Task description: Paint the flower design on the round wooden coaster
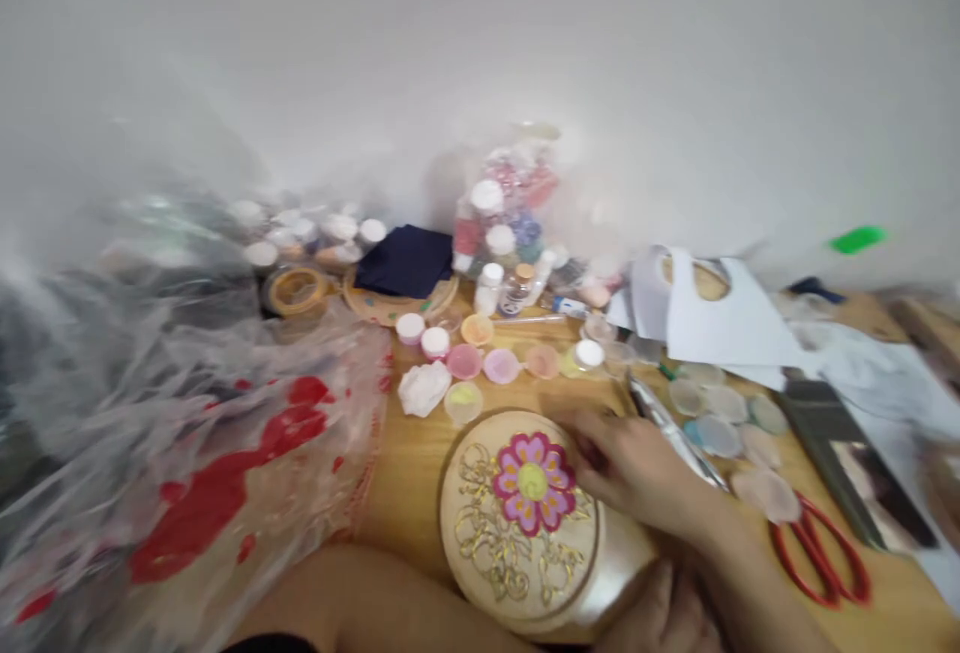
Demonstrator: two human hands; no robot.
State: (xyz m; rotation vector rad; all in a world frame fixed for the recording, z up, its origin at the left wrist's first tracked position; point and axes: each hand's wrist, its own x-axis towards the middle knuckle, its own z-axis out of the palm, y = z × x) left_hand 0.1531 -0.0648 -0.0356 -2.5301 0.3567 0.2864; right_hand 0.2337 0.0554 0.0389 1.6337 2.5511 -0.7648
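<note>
A round wooden box with a pink flower and gold scrollwork on its top is tilted toward me at the lower middle. My right hand rests on its right edge, fingers curled and pinched beside the flower; blur hides what they hold, if anything. A silver metal tool runs along the far side of that hand. My left forearm crosses the bottom of the view. My left hand is curled against the box's white side at the lower right, holding it.
Small open pots of coloured paste line the wooden table behind the box, beside white-capped jars and a tape roll. A crumpled plastic bag with red print fills the left. Red scissors, paper sheets and pale discs lie right.
</note>
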